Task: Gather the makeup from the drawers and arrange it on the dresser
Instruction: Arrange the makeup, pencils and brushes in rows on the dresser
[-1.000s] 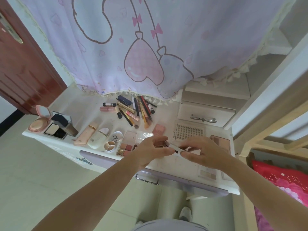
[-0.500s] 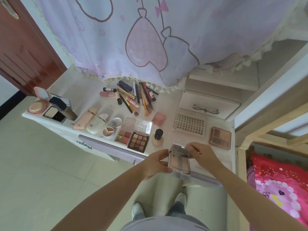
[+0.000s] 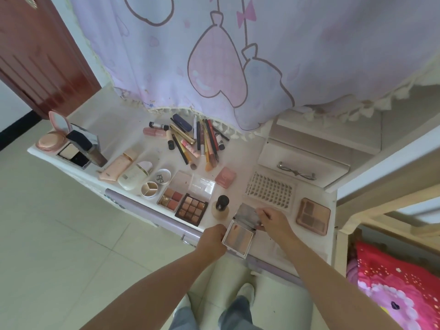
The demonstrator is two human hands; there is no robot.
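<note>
left hand (image 3: 212, 239) grips the open palette's (image 3: 239, 238) near-left edge; right hand (image 3: 273, 220) pinches its raised lid; bare worktop (image 3: 307, 241) lies just beyond, rightward.

Your forearms are bare up to the frame's lower edge, with no sleeve, watch or ring showing on your left hand (image 3: 212, 241) or right hand (image 3: 273, 222). You wear faded blue-grey jeans (image 3: 235, 310). Below them you have on pale, whitish shoes (image 3: 246, 291), partly hidden by your arms.
</note>
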